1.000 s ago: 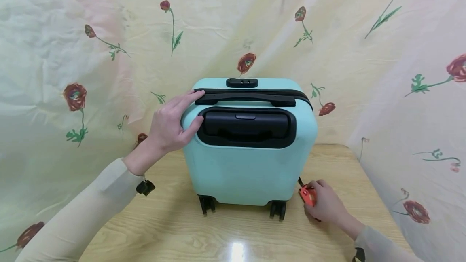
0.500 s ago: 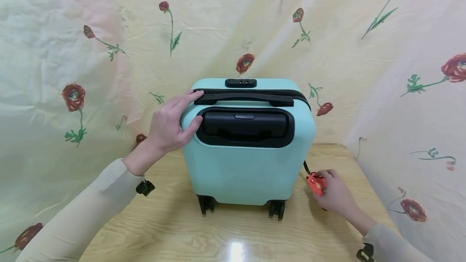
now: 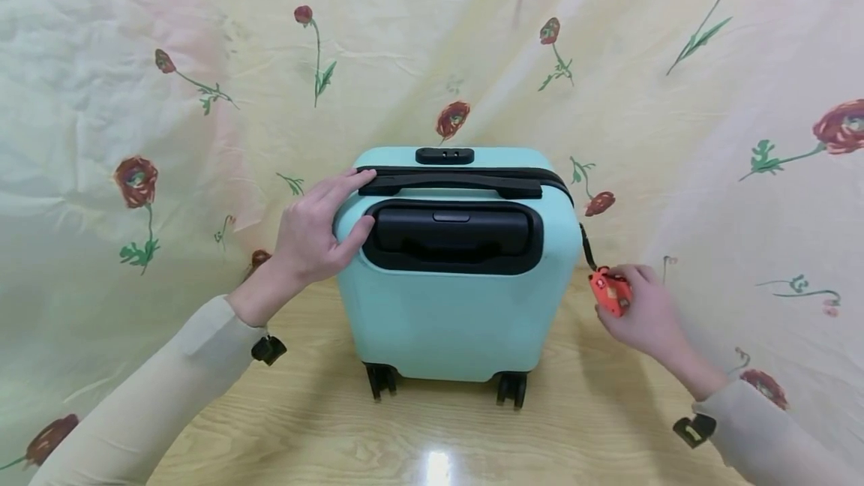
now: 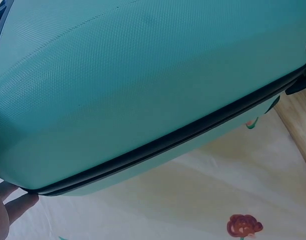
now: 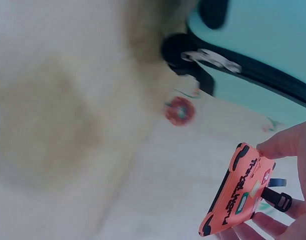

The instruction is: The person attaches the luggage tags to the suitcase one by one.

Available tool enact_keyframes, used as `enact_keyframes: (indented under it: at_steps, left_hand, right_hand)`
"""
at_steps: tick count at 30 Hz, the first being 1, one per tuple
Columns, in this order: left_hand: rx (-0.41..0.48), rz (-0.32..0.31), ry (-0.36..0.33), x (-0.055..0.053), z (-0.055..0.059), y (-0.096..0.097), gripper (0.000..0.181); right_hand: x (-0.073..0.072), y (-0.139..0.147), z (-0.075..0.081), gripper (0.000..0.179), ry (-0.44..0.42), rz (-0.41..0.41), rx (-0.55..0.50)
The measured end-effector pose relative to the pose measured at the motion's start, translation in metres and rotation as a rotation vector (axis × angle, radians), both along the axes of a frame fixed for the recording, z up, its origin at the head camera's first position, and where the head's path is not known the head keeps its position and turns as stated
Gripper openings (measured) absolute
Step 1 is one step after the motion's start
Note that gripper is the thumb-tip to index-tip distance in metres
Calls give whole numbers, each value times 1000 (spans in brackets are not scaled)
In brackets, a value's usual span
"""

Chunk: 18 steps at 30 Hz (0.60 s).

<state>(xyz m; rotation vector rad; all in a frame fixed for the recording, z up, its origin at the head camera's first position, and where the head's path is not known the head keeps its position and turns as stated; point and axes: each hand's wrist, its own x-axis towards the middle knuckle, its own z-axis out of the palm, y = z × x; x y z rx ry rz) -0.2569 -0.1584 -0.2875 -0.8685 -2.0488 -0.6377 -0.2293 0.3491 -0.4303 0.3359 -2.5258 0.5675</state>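
A mint-green suitcase point(image 3: 445, 321) stands upright on its wheels, its black carry handle point(image 3: 448, 183) and recessed trolley handle point(image 3: 452, 235) facing me. My left hand point(image 3: 310, 231) rests on its upper left corner, fingers extended over the top edge and thumb beside the recess. To the right of the case, my right hand point(image 3: 644, 313) holds an orange luggage tag point(image 3: 610, 292) above the table. Black lettering and small emblems show on the tag's face point(image 5: 237, 187) in the right wrist view. A black strap point(image 3: 587, 247) runs from it toward the case's right side.
Under the case is a wood-grain table point(image 3: 337, 433). A cream cloth point(image 3: 391, 58) printed with red flowers hangs behind and at both sides. A black lock point(image 3: 444, 156) sits on top of the case, and a metal zipper pull point(image 5: 212, 58) shows in the right wrist view.
My right hand has risen from near the table and shifted right with the luggage tag, and more of the strap shows. My left hand stays on the suitcase corner.
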Motion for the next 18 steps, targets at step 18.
enact_keyframes:
  at_steps: [18]
  left_hand:
    - [-1, 0, -15, 1, 0, 0, 59]
  right_hand:
    - [-3, -12, 108, 56, 277, 35, 15]
